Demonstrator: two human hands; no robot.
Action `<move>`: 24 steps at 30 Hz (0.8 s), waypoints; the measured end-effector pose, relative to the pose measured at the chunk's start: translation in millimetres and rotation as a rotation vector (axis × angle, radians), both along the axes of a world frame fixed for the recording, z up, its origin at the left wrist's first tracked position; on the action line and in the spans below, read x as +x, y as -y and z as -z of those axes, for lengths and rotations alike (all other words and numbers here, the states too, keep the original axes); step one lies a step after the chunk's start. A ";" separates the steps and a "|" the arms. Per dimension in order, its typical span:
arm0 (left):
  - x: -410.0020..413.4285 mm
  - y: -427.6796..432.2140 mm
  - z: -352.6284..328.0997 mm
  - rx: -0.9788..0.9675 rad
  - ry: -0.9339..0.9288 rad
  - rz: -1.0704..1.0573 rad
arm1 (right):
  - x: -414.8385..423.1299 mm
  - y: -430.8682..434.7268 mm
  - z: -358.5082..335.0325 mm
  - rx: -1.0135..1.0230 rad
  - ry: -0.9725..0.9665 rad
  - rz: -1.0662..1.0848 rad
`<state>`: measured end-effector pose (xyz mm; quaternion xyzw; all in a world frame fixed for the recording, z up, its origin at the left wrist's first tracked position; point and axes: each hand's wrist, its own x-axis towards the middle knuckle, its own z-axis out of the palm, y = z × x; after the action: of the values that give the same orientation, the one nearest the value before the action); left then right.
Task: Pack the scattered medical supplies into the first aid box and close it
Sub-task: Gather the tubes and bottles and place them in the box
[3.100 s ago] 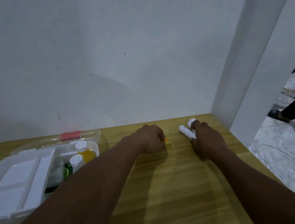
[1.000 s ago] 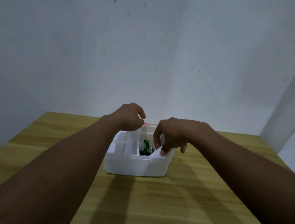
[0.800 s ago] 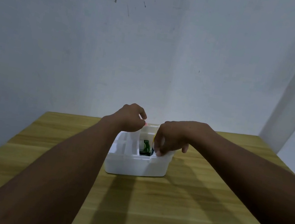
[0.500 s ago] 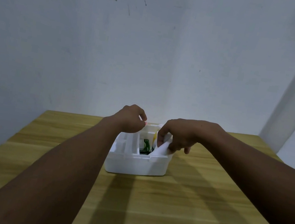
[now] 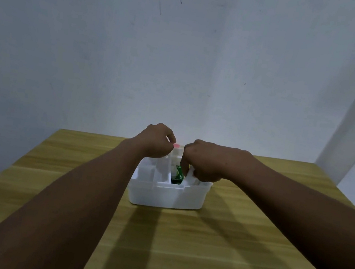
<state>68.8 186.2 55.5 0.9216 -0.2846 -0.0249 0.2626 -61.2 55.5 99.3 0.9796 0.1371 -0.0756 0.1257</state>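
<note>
Both grips are curled shut over the open first aid box (image 5: 166, 194): the right hand (image 5: 208, 163) clasps something white at its right side, what the left hand (image 5: 155, 141) holds is unclear. The box sits mid-table (image 5: 210, 252), a green carton (image 5: 178, 174) inside.

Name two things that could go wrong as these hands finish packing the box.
1. The right hand is pushing a white item into the first aid box beside a green packet; it might jam or crush it.
2. The left hand grips the box's far edge; the light box could tip.
</note>
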 end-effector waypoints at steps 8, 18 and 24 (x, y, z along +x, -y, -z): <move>0.5 -3.7 0.4 -0.029 -0.025 -0.013 | 5.1 10.6 -20.2 0.069 -0.066 0.080; 0.3 -4.9 4.4 -0.044 -0.053 -0.019 | 7.7 10.4 6.1 0.306 -0.028 0.042; 3.6 -6.0 6.7 -0.042 -0.057 -0.029 | -0.8 31.6 -1.2 0.292 -0.079 0.072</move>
<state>72.4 192.2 48.8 0.9189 -0.2641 -0.0412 0.2901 -61.9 23.9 100.5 0.9880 0.1162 -0.0980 -0.0264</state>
